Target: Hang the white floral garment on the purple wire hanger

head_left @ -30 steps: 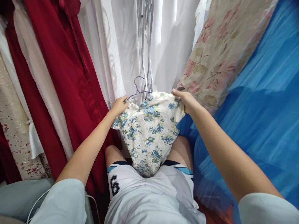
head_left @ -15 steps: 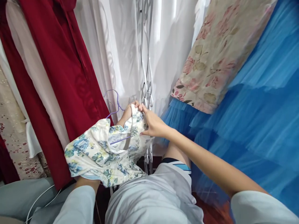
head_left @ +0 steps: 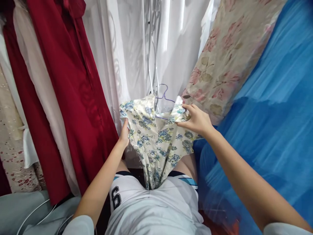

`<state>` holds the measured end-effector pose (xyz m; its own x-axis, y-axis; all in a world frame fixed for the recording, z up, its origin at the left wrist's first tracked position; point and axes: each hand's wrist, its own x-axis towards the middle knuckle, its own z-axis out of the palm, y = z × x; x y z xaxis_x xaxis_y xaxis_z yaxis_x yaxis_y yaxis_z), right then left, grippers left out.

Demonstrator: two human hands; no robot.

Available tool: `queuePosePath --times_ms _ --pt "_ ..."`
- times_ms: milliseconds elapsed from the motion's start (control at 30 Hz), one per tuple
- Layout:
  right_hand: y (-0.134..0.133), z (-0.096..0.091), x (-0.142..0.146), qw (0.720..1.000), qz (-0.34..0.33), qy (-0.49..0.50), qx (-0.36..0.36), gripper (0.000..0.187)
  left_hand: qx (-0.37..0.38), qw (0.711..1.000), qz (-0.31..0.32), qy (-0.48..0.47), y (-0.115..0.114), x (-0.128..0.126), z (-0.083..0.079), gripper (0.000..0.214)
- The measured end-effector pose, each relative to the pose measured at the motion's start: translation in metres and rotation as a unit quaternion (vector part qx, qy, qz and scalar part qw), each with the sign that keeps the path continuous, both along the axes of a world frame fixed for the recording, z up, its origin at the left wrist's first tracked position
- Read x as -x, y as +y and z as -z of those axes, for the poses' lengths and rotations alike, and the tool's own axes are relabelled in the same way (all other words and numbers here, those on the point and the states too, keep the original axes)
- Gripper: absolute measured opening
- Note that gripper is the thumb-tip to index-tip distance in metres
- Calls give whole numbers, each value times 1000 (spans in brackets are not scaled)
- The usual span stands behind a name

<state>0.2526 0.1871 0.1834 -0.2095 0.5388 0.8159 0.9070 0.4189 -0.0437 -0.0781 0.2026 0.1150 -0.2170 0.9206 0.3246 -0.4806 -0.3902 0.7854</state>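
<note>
A white garment with blue flowers (head_left: 156,140) hangs in front of me on a thin purple wire hanger (head_left: 163,94), its hem falling to my lap. My left hand (head_left: 124,133) grips the garment's left side just below the shoulder, fingers tucked behind the cloth. My right hand (head_left: 195,119) pinches the right shoulder of the garment, fingers closed on the fabric. The hanger's hook sticks up between the two shoulders, close to a white metal stand (head_left: 153,49).
Dark red dresses (head_left: 70,81) hang at the left beside pale and sequined ones (head_left: 9,130). White sheer fabric (head_left: 127,49) hangs behind. A beige dress with pink flowers (head_left: 225,55) and a wide blue tulle skirt (head_left: 269,124) fill the right. White cables (head_left: 36,212) lie at the lower left.
The garment was bunched over my left forearm half a second ago; now it hangs spread out, with my hands moved apart to its two shoulders and the hanger shifted right.
</note>
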Motion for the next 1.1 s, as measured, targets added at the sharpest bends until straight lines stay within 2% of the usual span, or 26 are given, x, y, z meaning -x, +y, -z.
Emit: queuePosePath --times_ms 100,200,300,367,400,433,467,567,600,633,700,800,900,967,1000,1067,1100 --pt "0 -8 10 998 -51 -45 2 89 -55 996 -75 15 -9 -4 26 43" --pt "-5 -1 11 991 -111 -69 -3 92 -69 990 -120 19 -25 -5 54 52" --pt "-22 21 16 981 -183 -40 -52 84 -27 987 -152 32 -48 -3 75 47" --pt "-40 47 29 969 -229 57 -74 59 13 982 -181 56 -62 -3 84 44" --pt "-48 63 38 958 -251 124 -59 44 28 977 -198 72 -68 -4 88 43" --pt "-56 82 48 942 -271 197 -21 27 39 971 -218 88 -74 -6 91 41" --pt "-63 101 58 919 -291 261 47 19 44 965 -235 105 -79 -8 94 40" --pt "-69 153 88 816 -341 361 294 24 31 956 -252 148 -89 -20 102 37" --pt "-66 164 97 791 -347 368 346 27 25 956 -245 162 -92 -24 105 36" --pt "-62 172 104 778 -346 369 373 29 21 955 -238 175 -94 -27 106 35" --pt "-53 176 114 778 -337 373 376 33 15 952 -237 192 -98 -30 108 34" --pt "-44 165 120 785 -335 390 347 35 6 943 -261 206 -101 -29 107 34" --pt "-46 155 120 772 -347 417 333 35 6 937 -271 222 -102 -23 106 32" --pt "-53 154 121 753 -353 445 332 34 -10 923 -310 227 -103 -23 110 32" --pt "-58 156 121 741 -355 460 335 34 -29 906 -354 230 -104 -24 113 34" --pt "-68 162 123 717 -357 485 351 34 -93 851 -448 258 -106 -33 124 45" --pt "-74 165 124 707 -357 492 361 34 -127 825 -466 292 -108 -40 130 48"
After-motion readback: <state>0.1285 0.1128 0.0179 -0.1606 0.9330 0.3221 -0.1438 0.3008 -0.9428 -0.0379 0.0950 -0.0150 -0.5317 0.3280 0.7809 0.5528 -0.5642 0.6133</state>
